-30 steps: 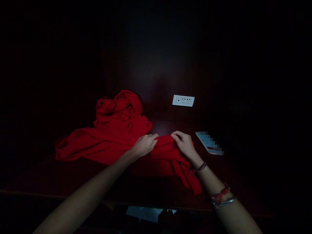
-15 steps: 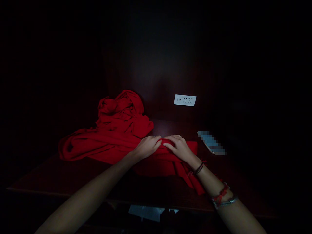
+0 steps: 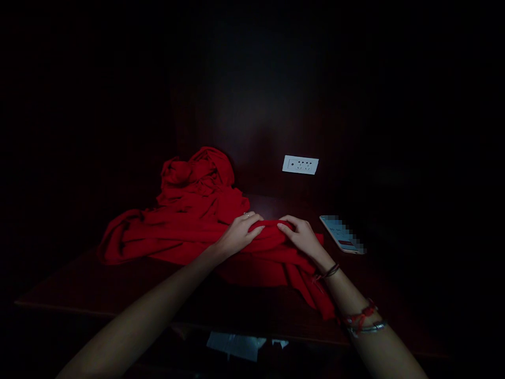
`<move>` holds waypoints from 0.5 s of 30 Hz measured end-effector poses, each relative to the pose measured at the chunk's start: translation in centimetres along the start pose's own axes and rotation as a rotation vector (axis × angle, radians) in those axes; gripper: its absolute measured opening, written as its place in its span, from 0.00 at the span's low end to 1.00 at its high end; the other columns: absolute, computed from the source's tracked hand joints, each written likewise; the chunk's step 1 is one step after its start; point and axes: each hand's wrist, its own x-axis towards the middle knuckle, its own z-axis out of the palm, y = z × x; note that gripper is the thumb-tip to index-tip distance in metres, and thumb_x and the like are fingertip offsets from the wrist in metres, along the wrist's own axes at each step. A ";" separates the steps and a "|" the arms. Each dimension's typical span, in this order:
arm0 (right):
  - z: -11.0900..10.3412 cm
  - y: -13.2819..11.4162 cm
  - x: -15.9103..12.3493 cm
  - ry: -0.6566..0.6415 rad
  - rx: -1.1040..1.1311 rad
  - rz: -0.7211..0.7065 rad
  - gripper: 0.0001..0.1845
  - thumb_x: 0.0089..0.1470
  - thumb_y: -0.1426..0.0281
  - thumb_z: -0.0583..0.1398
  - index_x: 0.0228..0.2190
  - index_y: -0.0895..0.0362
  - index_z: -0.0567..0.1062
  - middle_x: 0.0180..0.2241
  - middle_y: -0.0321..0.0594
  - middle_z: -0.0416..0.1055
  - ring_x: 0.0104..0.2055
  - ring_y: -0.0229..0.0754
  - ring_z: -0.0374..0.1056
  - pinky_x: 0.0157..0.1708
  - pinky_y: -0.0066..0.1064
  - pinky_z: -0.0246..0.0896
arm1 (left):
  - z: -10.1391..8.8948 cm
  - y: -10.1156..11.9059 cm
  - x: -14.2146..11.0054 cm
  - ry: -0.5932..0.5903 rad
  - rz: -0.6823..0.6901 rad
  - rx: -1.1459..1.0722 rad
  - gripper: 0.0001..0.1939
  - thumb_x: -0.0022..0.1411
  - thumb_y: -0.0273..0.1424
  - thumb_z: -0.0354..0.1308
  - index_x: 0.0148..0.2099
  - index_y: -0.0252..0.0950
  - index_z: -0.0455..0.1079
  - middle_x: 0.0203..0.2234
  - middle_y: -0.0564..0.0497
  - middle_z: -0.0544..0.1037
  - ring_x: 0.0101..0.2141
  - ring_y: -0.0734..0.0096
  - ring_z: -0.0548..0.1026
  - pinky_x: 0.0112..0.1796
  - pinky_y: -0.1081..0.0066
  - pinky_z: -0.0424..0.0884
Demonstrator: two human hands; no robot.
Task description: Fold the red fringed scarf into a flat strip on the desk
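Observation:
A long red cloth [image 3: 158, 234] lies in folds across the dark table [image 3: 79, 289], with its back left part heaped in a crumpled pile. My left hand [image 3: 240, 231] grips the cloth's upper fold near the middle, thumb toward me and fingers behind; a ring shows on one finger. A short way to the right, my right hand [image 3: 302, 237] pinches the same fold between thumb and fingers. Between the hands the fold runs fairly straight. Loose fringed ends of the cloth hang toward the front right, partly behind my right wrist, which wears bracelets.
A phone [image 3: 341, 234], its screen partly pixelated, lies right of the cloth. On the dark wall behind is a white power socket [image 3: 300, 165]. Below the table's front edge, pale paper-like pieces [image 3: 235, 346] show. The surroundings are very dark.
My right hand has slid to the right along the fold, so the gap between my hands is wider. My left hand stays on the cloth in nearly the same place.

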 end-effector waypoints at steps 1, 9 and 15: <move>0.1 -0.4 -0.1 0.001 -0.008 -0.046 0.12 0.48 0.66 0.54 0.35 0.58 0.70 0.31 0.38 0.70 0.34 0.38 0.64 0.35 0.27 0.56 | 0.2 0.0 0.0 0.004 -0.001 -0.011 0.08 0.59 0.31 0.45 0.34 0.34 0.64 0.29 0.51 0.69 0.33 0.71 0.67 0.37 0.73 0.62; 0.7 -2.3 -0.4 0.030 -0.085 -0.110 0.09 0.50 0.69 0.53 0.26 0.58 0.71 0.26 0.38 0.70 0.29 0.37 0.64 0.31 0.25 0.55 | 0.5 0.1 0.0 0.033 0.002 -0.125 0.06 0.58 0.31 0.48 0.32 0.34 0.62 0.27 0.52 0.68 0.31 0.73 0.66 0.35 0.75 0.62; 0.6 -1.9 -0.3 0.039 -0.093 -0.006 0.10 0.51 0.69 0.51 0.24 0.58 0.70 0.22 0.35 0.68 0.25 0.35 0.63 0.28 0.24 0.53 | 0.1 0.4 -0.3 0.007 -0.040 -0.028 0.07 0.60 0.31 0.45 0.34 0.35 0.61 0.27 0.54 0.69 0.30 0.73 0.67 0.33 0.75 0.62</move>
